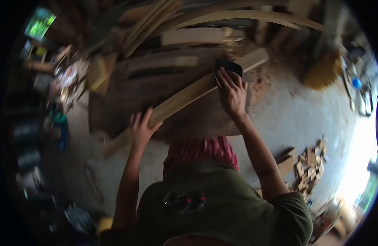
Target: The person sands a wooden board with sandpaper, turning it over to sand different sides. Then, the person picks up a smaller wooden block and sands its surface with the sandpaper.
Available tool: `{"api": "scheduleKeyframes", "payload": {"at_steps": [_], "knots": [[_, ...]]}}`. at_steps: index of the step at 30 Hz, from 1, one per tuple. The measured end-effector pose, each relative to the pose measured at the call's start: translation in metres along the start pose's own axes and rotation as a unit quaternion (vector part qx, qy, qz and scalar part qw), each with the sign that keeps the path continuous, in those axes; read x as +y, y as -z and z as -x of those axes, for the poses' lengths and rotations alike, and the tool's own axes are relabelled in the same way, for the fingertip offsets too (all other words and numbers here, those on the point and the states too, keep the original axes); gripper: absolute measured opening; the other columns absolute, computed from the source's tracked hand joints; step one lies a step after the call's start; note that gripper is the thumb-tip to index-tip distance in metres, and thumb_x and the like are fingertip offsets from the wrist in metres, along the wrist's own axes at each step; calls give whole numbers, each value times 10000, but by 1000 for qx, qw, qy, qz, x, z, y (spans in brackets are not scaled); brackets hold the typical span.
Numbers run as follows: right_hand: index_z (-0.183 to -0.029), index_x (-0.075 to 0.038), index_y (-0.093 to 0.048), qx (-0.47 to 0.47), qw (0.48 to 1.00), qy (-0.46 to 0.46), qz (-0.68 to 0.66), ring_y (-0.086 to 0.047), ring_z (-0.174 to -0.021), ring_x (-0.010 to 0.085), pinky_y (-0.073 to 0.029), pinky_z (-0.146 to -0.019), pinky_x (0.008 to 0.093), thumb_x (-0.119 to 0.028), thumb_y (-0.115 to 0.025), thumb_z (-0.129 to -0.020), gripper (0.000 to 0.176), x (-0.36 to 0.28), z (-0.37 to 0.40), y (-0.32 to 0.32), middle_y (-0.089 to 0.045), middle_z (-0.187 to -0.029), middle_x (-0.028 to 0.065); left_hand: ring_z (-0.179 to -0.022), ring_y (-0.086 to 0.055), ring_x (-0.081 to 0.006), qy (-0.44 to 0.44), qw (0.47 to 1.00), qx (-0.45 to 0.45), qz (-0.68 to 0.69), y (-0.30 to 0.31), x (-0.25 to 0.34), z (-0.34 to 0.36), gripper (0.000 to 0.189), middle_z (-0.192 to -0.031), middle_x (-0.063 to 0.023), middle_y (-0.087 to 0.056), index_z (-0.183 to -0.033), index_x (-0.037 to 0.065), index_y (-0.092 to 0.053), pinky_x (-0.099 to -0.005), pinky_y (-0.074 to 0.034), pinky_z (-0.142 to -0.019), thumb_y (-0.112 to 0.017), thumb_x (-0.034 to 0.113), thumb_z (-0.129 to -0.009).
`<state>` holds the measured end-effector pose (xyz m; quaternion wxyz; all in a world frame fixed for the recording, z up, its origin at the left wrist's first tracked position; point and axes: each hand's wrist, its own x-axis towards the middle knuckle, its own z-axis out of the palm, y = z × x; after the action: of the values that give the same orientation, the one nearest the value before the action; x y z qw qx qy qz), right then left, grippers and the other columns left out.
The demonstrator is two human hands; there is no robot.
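A long pale wooden board (185, 95) lies at a slant across a dark worktable (189, 119). My left hand (141, 128) grips the board toward its lower left end, thumb on one side and fingers over the other. Farther up the board, my right hand (233, 92) presses a dark flat piece, which looks like sandpaper (229, 65), against the wood. The fingers lie together on top of the dark piece. Its underside is hidden, and the view is slightly blurred.
Several wooden pieces lie at the table's far side, including a thick block (193, 37) and long curved strips (238, 15). Wood shavings (260, 82) are scattered beyond the table's right side. Offcuts (310, 170) are piled on the floor at right, below a yellow sack (324, 71).
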<state>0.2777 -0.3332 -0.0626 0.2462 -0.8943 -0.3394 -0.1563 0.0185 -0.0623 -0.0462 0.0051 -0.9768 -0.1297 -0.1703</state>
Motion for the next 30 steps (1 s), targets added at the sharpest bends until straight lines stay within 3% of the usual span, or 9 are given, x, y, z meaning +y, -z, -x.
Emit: {"api": "scheduleKeyframes", "payload": {"at_steps": [5,13,14,17,18,19,20,24,30], "knots": [[-1311,-163,-614,-65,991,18,118,-598,-1149,334,-466,-993,435,-76,-509,-849,482,48,-20,-2,-620,-1310,69,-942,-653,-318,13,998,46,32,-10,-11,-7,649,-982,-79,-670,-1220,290,-654,-420,-583,-709,-689,693,-712],[-1285,-146,-635,-96,992,-2,82,-570,-1196,288,-478,-981,422,-331,-508,-1001,362,80,-50,11,-633,-1288,76,-891,-660,-270,54,945,-264,186,22,-39,-17,787,-923,-133,-667,-1266,176,-653,-398,-574,-694,-617,762,-741],[-1285,-143,-635,-102,992,1,80,-566,-1200,281,-478,-983,422,-330,-503,-1003,363,66,-45,21,-633,-1293,62,-873,-642,-283,24,957,-216,192,7,-45,-3,782,-844,-132,-643,-1265,143,-652,-400,-557,-728,-639,732,-750],[-1286,-152,-637,-100,989,7,104,-562,-1204,250,-461,-994,408,-324,-501,-1005,357,44,-26,34,-636,-1299,23,-927,-599,-297,43,963,-167,207,18,-40,9,732,-1057,-148,-598,-1261,175,-657,-435,-512,-779,-690,687,-738],[-1284,-156,-640,-76,992,6,103,-561,-1204,241,-449,-1002,401,-320,-504,-1003,353,44,-20,31,-634,-1305,12,-1289,-471,-436,65,944,-211,245,12,-41,9,813,-1446,-300,-404,-1337,183,-598,-477,-461,-1021,-626,746,-751],[-1281,-160,-644,-47,994,7,96,-560,-1205,232,-436,-1009,394,-317,-508,-1001,349,43,-19,24,-632,-1311,1,-1376,-351,-465,76,941,-225,241,1,-40,10,836,-1493,-332,-314,-1360,182,-578,-473,-368,-1119,-650,734,-737],[-1279,-162,-646,-28,995,13,92,-561,-1202,225,-430,-1011,391,-313,-512,-998,347,44,-18,21,-629,-1317,-3,-1261,-503,-375,44,975,-144,160,-16,-40,19,815,-1367,-250,-497,-1323,175,-615,-435,-489,-992,-630,748,-743],[-1288,-159,-641,5,997,29,69,-555,-1203,220,-424,-1016,396,-286,-528,-986,346,47,-26,12,-626,-1322,-6,-870,-583,-154,9,988,-119,98,9,-45,2,732,-907,-33,-565,-1178,161,-708,-303,-527,-644,-597,752,-759],[-1381,-210,-554,53,993,-1,108,-515,-1236,196,-417,-963,484,-320,-567,-944,451,53,-34,-22,-597,-1356,-47,-869,-589,-230,-26,995,-45,85,9,-43,-3,515,-904,-44,-603,-1086,84,-711,-359,-535,-703,-671,529,-831]]}}
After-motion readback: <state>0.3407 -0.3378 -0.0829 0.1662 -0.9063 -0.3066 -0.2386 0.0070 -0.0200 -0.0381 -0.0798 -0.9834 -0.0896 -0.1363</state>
